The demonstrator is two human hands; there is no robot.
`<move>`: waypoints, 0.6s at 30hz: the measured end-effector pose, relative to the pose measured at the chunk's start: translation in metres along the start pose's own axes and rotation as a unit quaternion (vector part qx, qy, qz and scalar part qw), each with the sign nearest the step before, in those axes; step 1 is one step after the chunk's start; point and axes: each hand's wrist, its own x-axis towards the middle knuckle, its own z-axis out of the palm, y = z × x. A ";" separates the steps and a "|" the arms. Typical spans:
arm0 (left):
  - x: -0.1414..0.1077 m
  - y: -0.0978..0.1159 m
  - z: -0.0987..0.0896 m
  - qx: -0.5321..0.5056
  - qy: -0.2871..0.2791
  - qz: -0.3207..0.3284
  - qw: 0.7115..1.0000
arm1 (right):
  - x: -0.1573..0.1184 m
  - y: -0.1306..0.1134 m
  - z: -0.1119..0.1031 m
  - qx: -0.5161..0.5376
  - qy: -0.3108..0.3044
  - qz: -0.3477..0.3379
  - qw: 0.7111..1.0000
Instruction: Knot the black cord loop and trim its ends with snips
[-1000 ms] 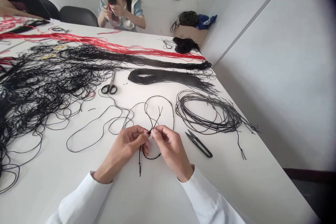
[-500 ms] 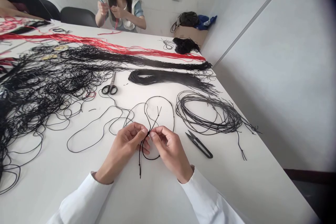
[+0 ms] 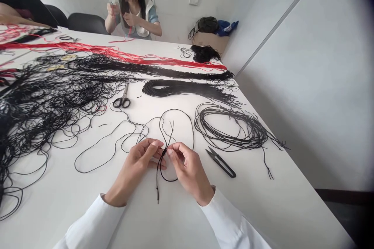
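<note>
My left hand (image 3: 137, 167) and my right hand (image 3: 187, 167) meet above the white table (image 3: 73, 214), their fingertips pinching a thin black cord (image 3: 164, 151) at a small knot. Two short ends of the cord stick up past the fingers, and a long loop of it curves around on the table above my hands. A doubled length hangs below them, ending in a tail near my wrists. Black thread snips (image 3: 222, 163) lie just right of my right hand, not touched.
Black-handled scissors (image 3: 122, 99), a coil of black cord (image 3: 233, 128), a black hank (image 3: 187, 87), a large black tangle (image 3: 43, 101) and long red cords (image 3: 117, 55) lie on the table. Across it, a co-worker (image 3: 131, 19) handles red cord. A cardboard box (image 3: 209, 41) stands in the far corner.
The knot now sits a little lower between my fingertips, and my hands have drawn slightly closer together. The hanging tail reaches a little further down. The co-worker's hands have risen.
</note>
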 end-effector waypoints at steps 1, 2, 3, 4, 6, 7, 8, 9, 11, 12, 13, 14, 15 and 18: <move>0.000 0.000 0.000 0.004 -0.004 -0.001 1.000 | 0.000 0.000 0.000 0.001 -0.001 0.004 1.000; 0.000 0.000 0.000 0.013 -0.011 0.003 1.000 | 0.000 0.001 0.001 0.002 -0.001 0.007 1.000; 0.000 0.000 0.000 0.024 -0.016 0.009 1.000 | 0.000 0.000 0.002 0.003 -0.001 0.012 1.000; 0.001 -0.001 -0.001 0.037 -0.018 0.016 0.999 | 0.000 0.000 0.002 0.003 0.002 0.019 1.000; 0.001 -0.002 -0.001 0.057 -0.012 0.023 0.998 | 0.001 -0.001 0.003 0.002 0.015 0.033 0.999; 0.001 -0.003 -0.001 0.065 -0.012 0.024 0.998 | 0.001 -0.002 0.003 0.004 0.024 0.038 0.999; 0.001 -0.003 -0.001 0.074 -0.015 0.025 0.997 | 0.001 -0.002 0.002 0.007 0.032 0.042 0.999; 0.000 -0.004 -0.001 0.086 -0.022 0.028 0.996 | 0.001 -0.002 0.002 0.010 0.037 0.043 0.998; 0.000 -0.004 -0.001 0.113 -0.038 0.036 0.992 | 0.002 -0.002 0.001 0.020 0.040 0.032 0.999; 0.000 -0.004 -0.001 0.124 -0.045 0.040 0.990 | 0.002 -0.002 0.000 0.026 0.038 0.023 0.999; 0.000 -0.004 -0.001 0.133 -0.051 0.045 0.989 | 0.002 -0.003 0.000 0.034 0.034 0.014 0.999; 0.000 -0.004 -0.001 0.138 -0.056 0.048 0.988 | 0.001 -0.003 0.000 0.041 0.032 0.006 0.999; 0.000 -0.004 -0.001 0.142 -0.061 0.049 0.987 | 0.001 -0.003 0.000 0.048 0.031 0.001 0.998; 0.000 -0.005 -0.002 0.148 -0.070 0.045 0.986 | 0.001 -0.004 0.001 0.058 0.033 0.006 0.998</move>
